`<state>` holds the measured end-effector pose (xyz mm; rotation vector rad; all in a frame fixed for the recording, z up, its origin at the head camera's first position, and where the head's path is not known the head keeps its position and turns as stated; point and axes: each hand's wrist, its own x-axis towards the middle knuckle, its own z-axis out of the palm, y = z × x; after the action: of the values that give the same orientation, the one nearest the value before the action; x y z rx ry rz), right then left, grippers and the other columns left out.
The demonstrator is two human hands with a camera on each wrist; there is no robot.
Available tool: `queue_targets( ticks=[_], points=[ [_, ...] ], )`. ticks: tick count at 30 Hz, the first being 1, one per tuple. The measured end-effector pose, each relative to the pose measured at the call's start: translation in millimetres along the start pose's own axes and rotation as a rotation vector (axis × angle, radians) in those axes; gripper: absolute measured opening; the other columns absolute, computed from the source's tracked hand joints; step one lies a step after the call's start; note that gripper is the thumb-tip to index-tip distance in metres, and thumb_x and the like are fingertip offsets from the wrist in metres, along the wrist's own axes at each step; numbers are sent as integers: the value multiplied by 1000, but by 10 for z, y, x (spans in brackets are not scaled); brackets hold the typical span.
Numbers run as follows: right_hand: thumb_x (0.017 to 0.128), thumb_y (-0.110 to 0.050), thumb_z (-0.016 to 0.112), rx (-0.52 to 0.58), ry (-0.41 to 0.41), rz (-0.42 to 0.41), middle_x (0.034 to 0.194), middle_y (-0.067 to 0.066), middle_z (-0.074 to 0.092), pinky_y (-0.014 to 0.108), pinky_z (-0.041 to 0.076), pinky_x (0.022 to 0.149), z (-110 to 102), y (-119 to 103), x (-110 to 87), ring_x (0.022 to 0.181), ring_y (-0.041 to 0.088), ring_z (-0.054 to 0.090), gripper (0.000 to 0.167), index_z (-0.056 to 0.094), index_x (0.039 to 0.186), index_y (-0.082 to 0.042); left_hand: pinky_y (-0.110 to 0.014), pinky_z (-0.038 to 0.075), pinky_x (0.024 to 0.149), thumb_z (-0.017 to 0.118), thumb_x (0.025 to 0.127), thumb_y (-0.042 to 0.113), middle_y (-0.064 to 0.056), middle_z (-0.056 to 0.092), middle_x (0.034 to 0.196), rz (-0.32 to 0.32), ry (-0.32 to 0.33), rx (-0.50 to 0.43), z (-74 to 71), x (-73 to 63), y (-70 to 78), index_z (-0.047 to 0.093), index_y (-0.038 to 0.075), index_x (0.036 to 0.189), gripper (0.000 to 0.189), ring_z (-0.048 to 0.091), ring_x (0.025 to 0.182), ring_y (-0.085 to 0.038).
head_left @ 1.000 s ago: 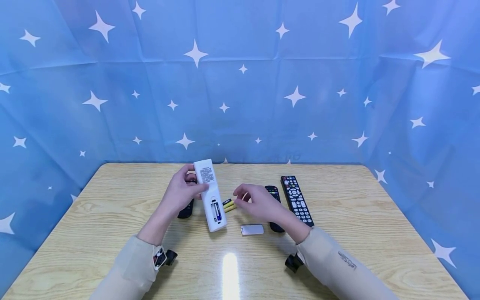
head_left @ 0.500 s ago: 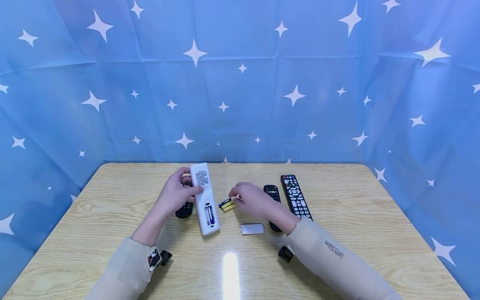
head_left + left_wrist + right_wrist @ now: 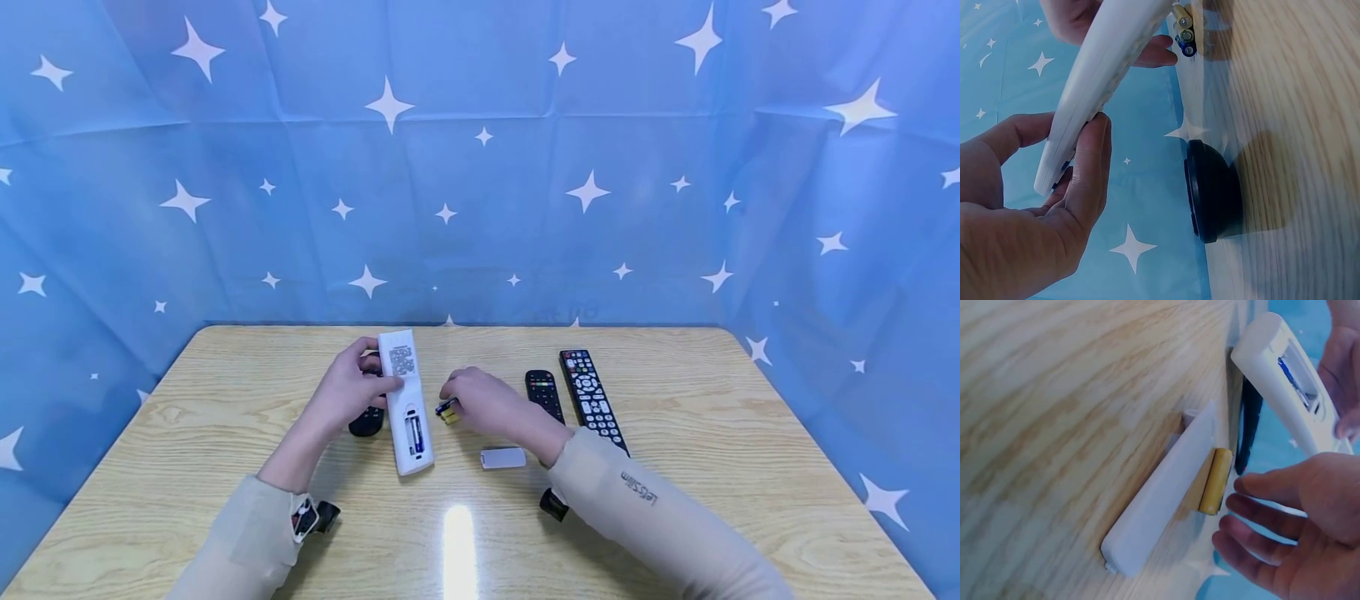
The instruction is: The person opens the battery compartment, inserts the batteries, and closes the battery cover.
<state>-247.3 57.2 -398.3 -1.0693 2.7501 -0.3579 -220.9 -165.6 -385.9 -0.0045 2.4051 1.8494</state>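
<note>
My left hand point(image 3: 345, 396) grips a white remote control point(image 3: 406, 395) by its upper part, back side facing up and raised above the table. Its battery compartment is uncovered, and a blue battery point(image 3: 1291, 378) lies inside with a vacant slot beside it. Right of the remote, my right hand point(image 3: 483, 402) reaches over the loose batteries point(image 3: 1185, 31), partly hiding them in the head view. In the right wrist view its loosely bent fingers are close to a yellow battery point(image 3: 1216, 481), with a small gap visible. The white battery cover point(image 3: 503, 458) lies on the table nearer me.
A black remote point(image 3: 366, 423) lies partly under my left hand. Two more black remotes lie to the right, a shorter one point(image 3: 544, 392) beside a longer one point(image 3: 592, 398). A blue star-patterned curtain point(image 3: 480, 208) hangs behind the wooden table point(image 3: 750, 467).
My left hand has shifted the white remote a little left and toward me. My right hand has moved left over the batteries, now covering more of them.
</note>
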Motion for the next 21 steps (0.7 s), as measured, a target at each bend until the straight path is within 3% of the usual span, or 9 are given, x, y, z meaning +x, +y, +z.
queue_targets(
  ticks=[7, 21],
  points=[
    [100, -4, 65, -58, -39, 23, 113, 5, 69, 34, 55, 92, 61, -10, 27, 109, 22, 64, 22, 75, 119, -9, -37, 62, 73, 69, 93, -4, -25, 63, 115, -3, -10, 13, -6, 3, -8, 46, -3, 138, 51, 69, 96, -32],
    [96, 1, 68, -154, -15, 34, 104, 3, 67, 31, 57, 83, 109, -3, 29, 99, 18, 64, 23, 76, 115, -10, -37, 62, 72, 71, 92, -4, -24, 63, 113, 4, -16, -5, 26, 10, -7, 47, -4, 136, 50, 69, 94, -31]
  ],
)
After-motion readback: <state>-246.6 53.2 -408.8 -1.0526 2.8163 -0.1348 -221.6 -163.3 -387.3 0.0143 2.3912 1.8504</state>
